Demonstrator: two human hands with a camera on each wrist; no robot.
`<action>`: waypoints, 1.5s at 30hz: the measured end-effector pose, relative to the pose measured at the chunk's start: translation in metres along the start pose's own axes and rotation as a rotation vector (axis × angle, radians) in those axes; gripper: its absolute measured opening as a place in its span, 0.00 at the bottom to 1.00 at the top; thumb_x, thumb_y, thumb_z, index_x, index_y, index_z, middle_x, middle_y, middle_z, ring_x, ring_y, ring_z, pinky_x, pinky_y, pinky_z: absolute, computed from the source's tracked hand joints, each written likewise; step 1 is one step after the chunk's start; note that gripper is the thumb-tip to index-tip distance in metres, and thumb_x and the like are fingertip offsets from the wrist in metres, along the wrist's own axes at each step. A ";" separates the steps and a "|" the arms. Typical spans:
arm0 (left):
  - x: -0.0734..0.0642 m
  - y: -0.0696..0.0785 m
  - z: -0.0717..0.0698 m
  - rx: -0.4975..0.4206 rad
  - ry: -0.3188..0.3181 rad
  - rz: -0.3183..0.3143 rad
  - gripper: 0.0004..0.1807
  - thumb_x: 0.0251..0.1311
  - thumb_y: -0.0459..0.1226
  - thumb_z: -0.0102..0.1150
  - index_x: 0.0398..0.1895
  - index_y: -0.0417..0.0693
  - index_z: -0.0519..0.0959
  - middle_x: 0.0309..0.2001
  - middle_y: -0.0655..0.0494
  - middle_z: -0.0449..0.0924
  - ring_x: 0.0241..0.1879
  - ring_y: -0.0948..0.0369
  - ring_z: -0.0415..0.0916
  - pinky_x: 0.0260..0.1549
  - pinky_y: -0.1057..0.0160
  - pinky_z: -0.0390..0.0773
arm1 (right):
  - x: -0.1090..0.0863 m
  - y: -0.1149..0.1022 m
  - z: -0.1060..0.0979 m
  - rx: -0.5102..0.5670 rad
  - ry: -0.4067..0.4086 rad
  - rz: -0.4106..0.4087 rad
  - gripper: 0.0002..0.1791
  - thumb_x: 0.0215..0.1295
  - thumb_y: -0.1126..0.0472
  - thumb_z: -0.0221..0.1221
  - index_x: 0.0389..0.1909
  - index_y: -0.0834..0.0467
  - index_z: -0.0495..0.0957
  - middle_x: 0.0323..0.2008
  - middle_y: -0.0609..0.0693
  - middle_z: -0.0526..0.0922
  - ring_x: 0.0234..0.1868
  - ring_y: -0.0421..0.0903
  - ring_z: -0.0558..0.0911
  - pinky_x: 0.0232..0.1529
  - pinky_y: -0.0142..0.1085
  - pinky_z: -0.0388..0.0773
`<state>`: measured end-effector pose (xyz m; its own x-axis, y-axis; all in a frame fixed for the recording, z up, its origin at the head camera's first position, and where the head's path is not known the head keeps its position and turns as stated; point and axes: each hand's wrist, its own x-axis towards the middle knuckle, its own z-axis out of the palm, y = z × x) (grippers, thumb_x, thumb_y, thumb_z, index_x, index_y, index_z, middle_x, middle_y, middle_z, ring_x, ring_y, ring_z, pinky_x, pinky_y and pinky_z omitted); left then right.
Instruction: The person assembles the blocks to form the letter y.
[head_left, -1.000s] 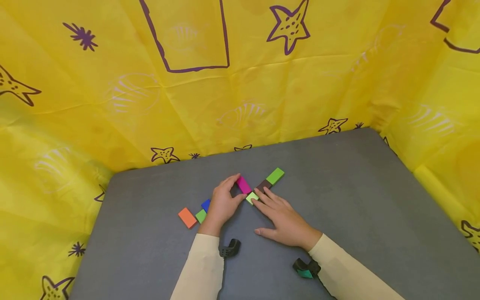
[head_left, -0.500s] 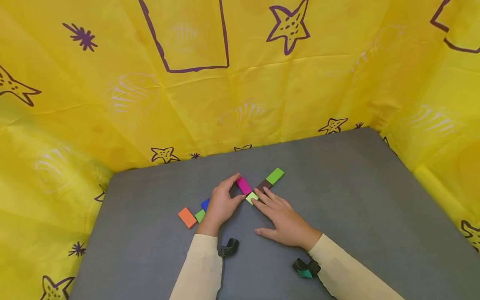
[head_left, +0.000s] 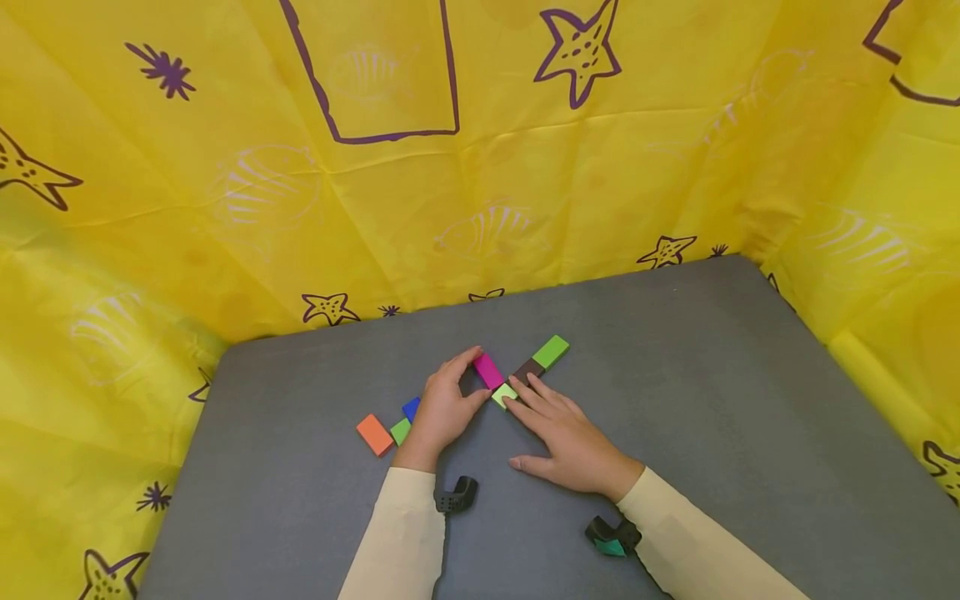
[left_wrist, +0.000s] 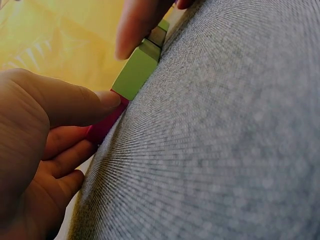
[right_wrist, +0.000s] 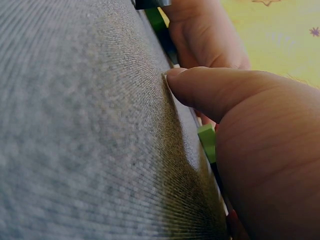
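My left hand (head_left: 444,410) pinches a magenta block (head_left: 488,372) between thumb and fingers on the grey table. In the left wrist view the thumb (left_wrist: 75,102) presses the near end of that block, and the other fingers reach behind it. Against the magenta block sits a light green block (head_left: 504,397), whose side faces the left wrist camera. My right hand (head_left: 570,437) lies low over the table with its fingers extended. Its fingertips rest on the light green block and on a dark brown block (head_left: 527,372), partly covering both. A longer green block (head_left: 552,352) continues the line beyond the brown one.
Left of my left wrist lie an orange block (head_left: 374,436), a green block (head_left: 401,431) and a blue block (head_left: 412,408), the last two partly hidden by that hand. A yellow patterned curtain (head_left: 405,208) hangs along the back and sides of the table (head_left: 712,400).
My left wrist has shifted slightly to the left, while its fingers stay on the magenta block. The right hand and the other blocks keep their places.
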<state>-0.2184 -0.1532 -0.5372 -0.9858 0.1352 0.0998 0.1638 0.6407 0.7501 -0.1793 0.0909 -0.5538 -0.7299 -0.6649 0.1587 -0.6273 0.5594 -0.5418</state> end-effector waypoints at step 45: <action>0.000 -0.001 0.000 -0.001 -0.004 0.020 0.38 0.67 0.33 0.76 0.79 0.43 0.73 0.74 0.46 0.76 0.74 0.47 0.70 0.72 0.42 0.67 | -0.001 0.000 -0.001 0.004 -0.006 0.003 0.47 0.74 0.41 0.69 0.86 0.55 0.62 0.87 0.52 0.51 0.87 0.54 0.43 0.77 0.66 0.53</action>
<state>-0.2184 -0.1540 -0.5383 -0.9822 0.1507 0.1121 0.1832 0.6370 0.7488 -0.1791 0.0921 -0.5527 -0.7298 -0.6665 0.1520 -0.6244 0.5593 -0.5452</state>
